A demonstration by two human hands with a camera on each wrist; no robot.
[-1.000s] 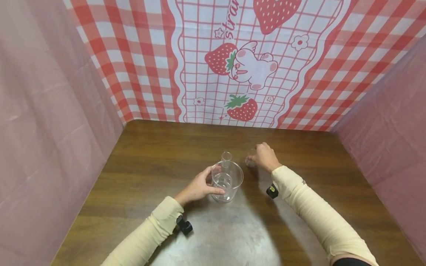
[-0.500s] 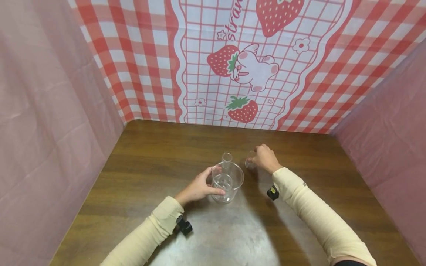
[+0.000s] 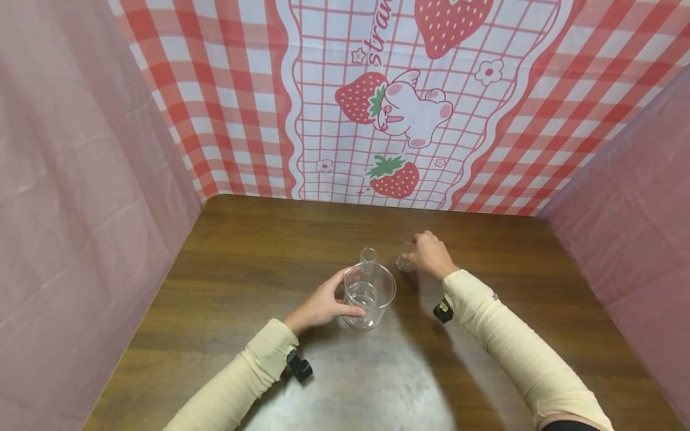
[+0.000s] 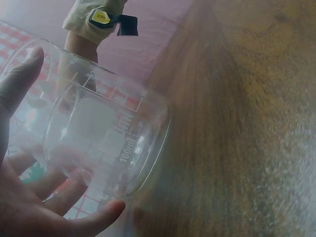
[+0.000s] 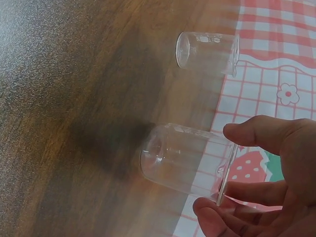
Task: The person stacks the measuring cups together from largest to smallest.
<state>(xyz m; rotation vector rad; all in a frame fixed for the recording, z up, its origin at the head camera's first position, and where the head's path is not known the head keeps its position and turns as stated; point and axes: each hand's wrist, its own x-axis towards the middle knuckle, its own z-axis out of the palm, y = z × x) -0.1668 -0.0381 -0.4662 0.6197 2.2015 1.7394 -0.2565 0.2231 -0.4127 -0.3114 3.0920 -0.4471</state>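
My left hand [image 3: 323,303] holds a large clear glass beaker [image 3: 384,290] by its side, thumb across the front and fingers around the back. Nested inside it is a smaller beaker [image 4: 91,123]; a "100ml" marking shows through the glass in the left wrist view. To the right, my right hand [image 3: 431,256] grips a small beaker [image 5: 180,158] at its rim, thumb on one side and fingers on the other. That beaker's base is down at the tabletop. Another small beaker [image 5: 207,53] stands upright just behind the large one, apart from my right hand.
All this is on a brown wood-grain table [image 3: 242,239]. A red-and-white strawberry cloth [image 3: 323,120] hangs along its back edge. Pink curtains [image 3: 97,179] close off both sides. Black wrist cameras [image 3: 299,365] stick out from my cream sleeves.
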